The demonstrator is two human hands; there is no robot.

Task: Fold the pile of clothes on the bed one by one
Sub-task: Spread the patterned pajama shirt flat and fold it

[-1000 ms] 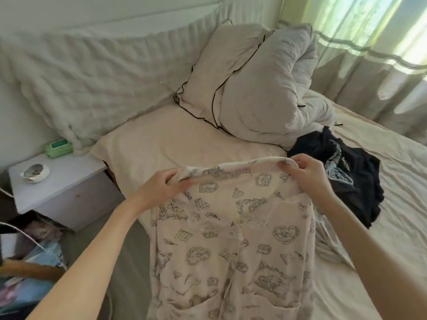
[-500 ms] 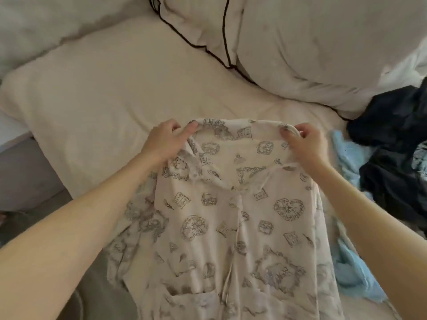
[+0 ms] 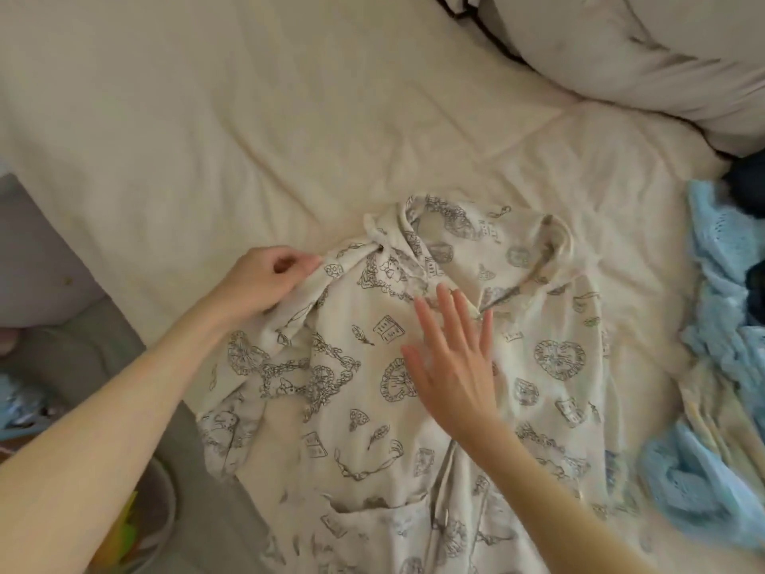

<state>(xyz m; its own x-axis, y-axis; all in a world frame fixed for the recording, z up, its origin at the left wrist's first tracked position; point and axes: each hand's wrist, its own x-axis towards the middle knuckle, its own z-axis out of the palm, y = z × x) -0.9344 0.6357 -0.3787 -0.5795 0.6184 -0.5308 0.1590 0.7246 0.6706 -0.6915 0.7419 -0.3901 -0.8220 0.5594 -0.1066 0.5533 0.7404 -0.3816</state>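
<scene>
Left hand pinches the shoulder edge of the printed pyjama top, fingers curled round a bunched fold. Right hand lies flat on the chest panel, fingers straight and spread, gripping nothing. The top lies front-up on the cream bed sheet, collar towards the pillows, hem running out of view towards me.

Biggest risk I see: the lower part hangs over the mattress edge, and its weight could drag the whole garment off if the flat palm lifts.

Next: the left shoulder is twisted and rucked. Folding over that would lock a crease in, I judge.

Next: the light blue knit touches the top's right side; a sleeve fold on that side could catch it.

Smallest: the collar sits curled up and may fold crooked.
</scene>
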